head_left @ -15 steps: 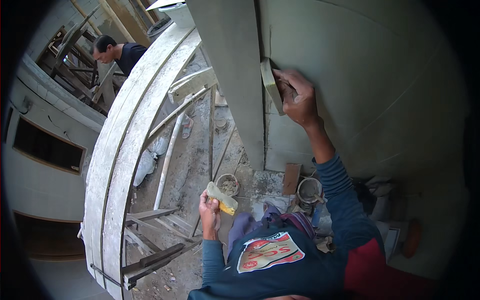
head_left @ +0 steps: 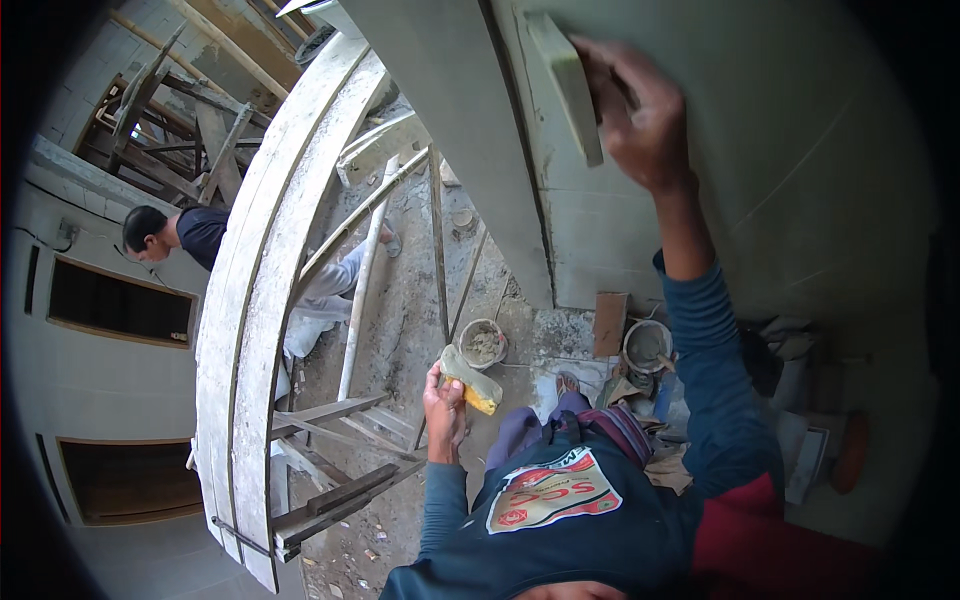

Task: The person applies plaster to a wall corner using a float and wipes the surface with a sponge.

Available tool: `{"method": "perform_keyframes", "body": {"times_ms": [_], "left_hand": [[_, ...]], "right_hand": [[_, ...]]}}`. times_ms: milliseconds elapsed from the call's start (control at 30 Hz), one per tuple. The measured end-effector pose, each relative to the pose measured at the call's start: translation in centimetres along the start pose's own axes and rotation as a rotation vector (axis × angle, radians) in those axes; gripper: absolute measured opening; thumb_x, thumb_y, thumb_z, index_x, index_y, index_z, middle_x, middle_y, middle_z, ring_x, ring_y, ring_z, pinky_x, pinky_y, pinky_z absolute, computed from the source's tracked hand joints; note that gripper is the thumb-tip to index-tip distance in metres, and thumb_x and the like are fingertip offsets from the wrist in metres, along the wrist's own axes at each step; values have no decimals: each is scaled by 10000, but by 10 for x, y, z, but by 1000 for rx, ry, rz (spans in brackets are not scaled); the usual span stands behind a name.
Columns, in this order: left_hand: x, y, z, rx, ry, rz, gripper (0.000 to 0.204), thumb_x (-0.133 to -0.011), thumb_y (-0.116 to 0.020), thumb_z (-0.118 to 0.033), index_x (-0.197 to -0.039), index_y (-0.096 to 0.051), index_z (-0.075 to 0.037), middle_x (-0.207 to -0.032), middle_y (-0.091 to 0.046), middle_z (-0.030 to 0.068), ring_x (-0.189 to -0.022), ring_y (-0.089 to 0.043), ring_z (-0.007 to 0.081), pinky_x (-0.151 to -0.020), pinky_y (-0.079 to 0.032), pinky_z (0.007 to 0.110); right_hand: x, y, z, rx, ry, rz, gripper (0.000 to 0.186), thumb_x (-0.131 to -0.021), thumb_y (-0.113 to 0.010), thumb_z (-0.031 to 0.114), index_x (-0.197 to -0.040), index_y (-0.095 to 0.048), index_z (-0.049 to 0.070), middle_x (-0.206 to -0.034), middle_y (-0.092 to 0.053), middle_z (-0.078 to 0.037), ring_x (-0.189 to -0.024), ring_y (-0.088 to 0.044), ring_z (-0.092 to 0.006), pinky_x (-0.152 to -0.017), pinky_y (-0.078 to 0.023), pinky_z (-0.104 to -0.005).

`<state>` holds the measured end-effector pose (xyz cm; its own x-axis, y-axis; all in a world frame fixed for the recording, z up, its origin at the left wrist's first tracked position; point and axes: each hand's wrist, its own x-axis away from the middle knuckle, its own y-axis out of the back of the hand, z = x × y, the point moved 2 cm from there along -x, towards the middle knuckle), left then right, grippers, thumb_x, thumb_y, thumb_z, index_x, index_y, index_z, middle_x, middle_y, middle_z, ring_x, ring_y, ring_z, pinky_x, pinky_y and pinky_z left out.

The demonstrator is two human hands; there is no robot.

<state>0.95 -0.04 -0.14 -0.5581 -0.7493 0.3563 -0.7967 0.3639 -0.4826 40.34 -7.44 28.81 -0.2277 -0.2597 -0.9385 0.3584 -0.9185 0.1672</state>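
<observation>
Gripping one float (head_left: 568, 85) against the wall (head_left: 800, 150), right hand (head_left: 640, 115); left hand (head_left: 443, 405) clutches one sponge (head_left: 470, 378).

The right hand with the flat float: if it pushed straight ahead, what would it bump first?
The grey plastered wall. The right hand presses the float flat against it, so nothing seems to lie between, though depth is hard to judge.

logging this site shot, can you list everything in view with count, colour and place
float: 1, pale grey, flat against the wall, upper right
wall: 1, grey plaster, right
sponge: 1, yellow, mortar-smeared, centre
buckets: 2, grey with mortar, on the floor below
curved plank: 1, whitish, left
wooden scaffold: 1, brown, upper left
other person: 1, dark top, left
right hand: on the float
left hand: gripping the sponge
</observation>
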Motion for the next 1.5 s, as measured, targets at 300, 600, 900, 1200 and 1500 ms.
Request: {"method": "perform_keyframes", "body": {"times_ms": [300, 600, 900, 1200, 1500], "left_hand": [[32, 44, -3, -33, 42, -58, 590, -889, -576, 69, -1424, -342, -10, -1344, -526, 123, -1214, -544, 221, -1072, -421, 368], [59, 95, 13, -143, 178, -144, 526, -910, -542, 71, -1400, -373, -17, -1237, -578, 151, -1115, -598, 233, -1025, -468, 395], [68, 124, 19, -79, 203, -138, 629, -887, -622, 60, -1431, -316, -19, -1287, -556, 154, -1167, -568, 240, -1051, -436, 382], [82, 135, 25, -27, 162, -154, 629, -879, -608, 70, -1429, -316, -17, -1320, -531, 157, -1207, -540, 251, -1063, -428, 394], [75, 125, 32, -23, 209, -182, 614, -867, -593, 80, -1413, -334, -26, -1307, -532, 149, -1200, -538, 239, -1068, -420, 372]], "right_hand": [[92, -46, -43, -15, -168, 68, 344, -799, -535, -158, -1089, -664, -25, -978, -673, -188, -889, -686, -306, -790, -525, -321], [356, -72, -93, -2, -666, 209, 383, -803, -494, -174, -1119, -657, -32, -1045, -673, -190, -970, -675, -330, -845, -517, -336], [251, -53, -52, -224, -825, 5, 227, -952, -522, -10, -1132, -659, -27, -993, -705, -85, -910, -626, -127, -823, -496, -278], [329, -87, -84, -68, -1190, 58, 223, -945, -566, 100, -1078, -699, -22, -920, -728, -67, -841, -631, -113, -774, -494, -283], [272, -86, -83, -82, -1104, -51, 335, -874, -622, 59, -1163, -644, -110, -1034, -710, -155, -907, -644, -147, -784, -512, -282]]}}
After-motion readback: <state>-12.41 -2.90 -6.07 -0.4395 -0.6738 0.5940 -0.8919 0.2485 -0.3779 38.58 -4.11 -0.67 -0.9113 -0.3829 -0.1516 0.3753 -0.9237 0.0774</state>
